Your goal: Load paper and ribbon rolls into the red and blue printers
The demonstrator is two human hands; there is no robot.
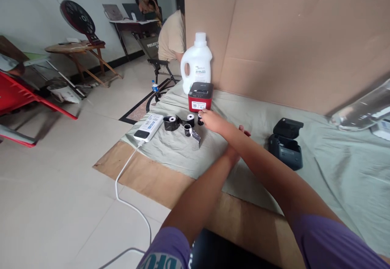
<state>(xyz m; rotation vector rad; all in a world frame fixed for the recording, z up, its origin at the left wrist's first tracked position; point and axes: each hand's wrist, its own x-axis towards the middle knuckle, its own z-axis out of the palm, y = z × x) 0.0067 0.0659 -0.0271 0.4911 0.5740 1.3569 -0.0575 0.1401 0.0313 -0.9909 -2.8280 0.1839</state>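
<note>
My arms cross over the cloth, the right forearm on top. My right hand (pixel 215 121) reaches left, with its fingertips closed on a small black roll (pixel 200 119) in front of the red-and-black box-shaped printer (pixel 200 97). My left hand (pixel 234 153) is partly hidden under the right forearm. A few of its fingertips stick out beyond, apart, with nothing seen in them. Beside the right hand several black rolls with white cores stand: a wide one (pixel 171 123), another (pixel 190 119), and one with a loose strip (pixel 187 130). A dark portable printer (pixel 285 147) lies with its lid up at the right.
A white power strip (pixel 148 128) with a white cord (pixel 117 188) lies at the cloth's left edge. Behind the red printer stands a white jug (pixel 198 64). A cardboard panel (pixel 289 50) rises along the back. A clear plastic package (pixel 362 106) lies far right. People sit beyond.
</note>
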